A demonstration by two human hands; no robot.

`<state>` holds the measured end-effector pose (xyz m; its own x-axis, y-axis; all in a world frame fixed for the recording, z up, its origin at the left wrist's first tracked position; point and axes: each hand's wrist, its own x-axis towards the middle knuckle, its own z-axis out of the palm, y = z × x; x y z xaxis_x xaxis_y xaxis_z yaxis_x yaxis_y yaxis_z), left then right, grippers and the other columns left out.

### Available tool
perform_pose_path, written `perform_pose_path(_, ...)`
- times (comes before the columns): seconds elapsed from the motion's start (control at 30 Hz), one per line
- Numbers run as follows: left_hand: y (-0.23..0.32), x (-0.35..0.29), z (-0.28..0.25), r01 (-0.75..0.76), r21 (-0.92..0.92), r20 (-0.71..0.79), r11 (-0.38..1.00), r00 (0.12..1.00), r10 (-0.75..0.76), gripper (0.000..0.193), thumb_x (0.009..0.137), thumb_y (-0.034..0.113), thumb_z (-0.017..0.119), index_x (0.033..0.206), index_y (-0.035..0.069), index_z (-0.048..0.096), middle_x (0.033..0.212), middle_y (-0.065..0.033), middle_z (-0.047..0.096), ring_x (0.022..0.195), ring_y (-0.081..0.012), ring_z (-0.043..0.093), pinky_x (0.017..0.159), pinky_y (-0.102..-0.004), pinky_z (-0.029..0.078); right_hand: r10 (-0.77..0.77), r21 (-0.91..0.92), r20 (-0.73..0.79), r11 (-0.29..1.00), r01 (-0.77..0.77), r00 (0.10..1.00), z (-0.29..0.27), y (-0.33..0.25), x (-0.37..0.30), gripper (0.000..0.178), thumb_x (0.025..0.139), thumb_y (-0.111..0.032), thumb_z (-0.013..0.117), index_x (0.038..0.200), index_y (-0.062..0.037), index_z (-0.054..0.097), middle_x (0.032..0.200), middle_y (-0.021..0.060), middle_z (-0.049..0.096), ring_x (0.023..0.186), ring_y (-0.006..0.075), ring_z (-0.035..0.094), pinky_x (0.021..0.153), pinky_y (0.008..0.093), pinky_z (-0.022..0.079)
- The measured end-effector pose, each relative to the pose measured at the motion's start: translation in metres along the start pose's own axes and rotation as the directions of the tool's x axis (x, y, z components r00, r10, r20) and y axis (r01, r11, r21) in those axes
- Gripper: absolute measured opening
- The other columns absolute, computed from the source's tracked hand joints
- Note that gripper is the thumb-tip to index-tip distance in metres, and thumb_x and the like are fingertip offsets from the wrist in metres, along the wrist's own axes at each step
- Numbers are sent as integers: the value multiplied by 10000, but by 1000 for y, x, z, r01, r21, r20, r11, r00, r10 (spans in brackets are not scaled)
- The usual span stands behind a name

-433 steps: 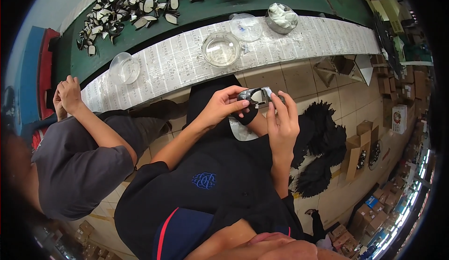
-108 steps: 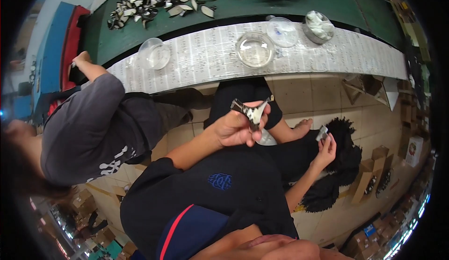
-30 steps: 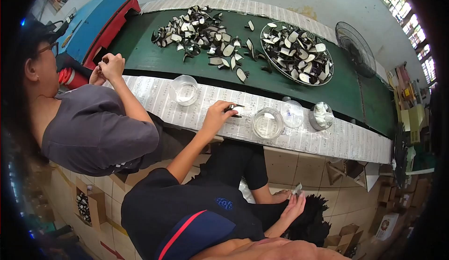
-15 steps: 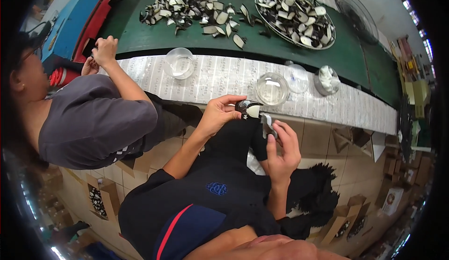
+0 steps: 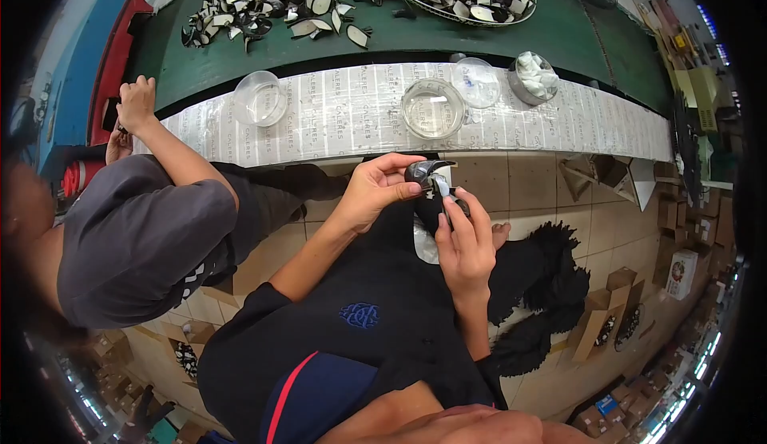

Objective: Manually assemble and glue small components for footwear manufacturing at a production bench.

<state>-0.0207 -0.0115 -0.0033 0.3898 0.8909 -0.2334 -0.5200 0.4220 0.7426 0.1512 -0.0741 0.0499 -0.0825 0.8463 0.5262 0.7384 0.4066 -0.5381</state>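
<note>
In front of my lap, my left hand [image 5: 374,192] pinches a glossy black curved piece [image 5: 415,174] with a pale inner face, between thumb and fingers. My right hand [image 5: 466,251] is closed at the piece's right side. Its fingertips press a small whitish-grey scrap [image 5: 442,184] against the pale face; a dark part shows by those fingers, and I cannot make out its kind. Just beyond both hands, on the pale bench strip [image 5: 351,116], stands a round clear tub [image 5: 432,110] with clear liquid in it.
Similar black-and-white pieces lie heaped on the green belt [image 5: 264,5] and in a round wire tray [image 5: 471,13]. A clear cup [image 5: 260,99], a clear lid [image 5: 476,83] and a tub of white wads [image 5: 534,78] stand on the strip. A co-worker [image 5: 152,228] sits at my left.
My right hand has moved up and left to meet the piece in my left hand, closing the gap between them. The view has shifted, so the bench appears higher and farther left.
</note>
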Motion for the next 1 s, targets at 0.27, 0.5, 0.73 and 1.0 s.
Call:
perform_pose_path(0.27, -5, 2, 5, -9, -9, -14, 1000, 1000, 9, 412, 817, -47, 688, 1206, -50, 552, 1119, -123, 635, 1003, -159, 636, 878, -280, 534, -41, -108, 20, 993, 43, 999, 1, 2, -1, 319, 775, 39, 704, 1087, 8, 643, 1131, 194, 605, 843, 288, 661, 684, 328, 546)
perform_pose_path(0.5, -8, 5, 3, 11, -20, -10, 1000, 1000, -11, 409, 826, -39, 682, 1214, -36, 553, 1103, -107, 637, 996, -145, 633, 865, -261, 535, -7, -71, 18, 997, 8, 1000, 5, 7, -4, 321, 775, 46, 701, 1088, 15, 640, 1113, 192, 609, 871, 296, 656, 697, 331, 550)
perform_pose_path(0.73, -11, 7, 3, 36, -15, -14, 999, 999, -36, 413, 835, -36, 672, 1229, -29, 545, 1124, -95, 620, 1000, -142, 630, 861, -264, 543, 150, 151, -38, 978, -143, 988, 4, 11, -5, 302, 776, 68, 682, 1074, 28, 648, 1108, 185, 617, 891, 278, 652, 705, 318, 550)
perform_pose_path(1.0, -14, 10, -3, 55, -21, -11, 998, 998, -55, 407, 848, -25, 666, 1235, -23, 542, 1136, -95, 618, 1006, -142, 629, 866, -268, 543, 381, 364, 0, 861, -355, 925, -15, -3, -1, 277, 806, 68, 647, 1081, 39, 645, 1126, 173, 624, 885, 198, 657, 698, 277, 554)
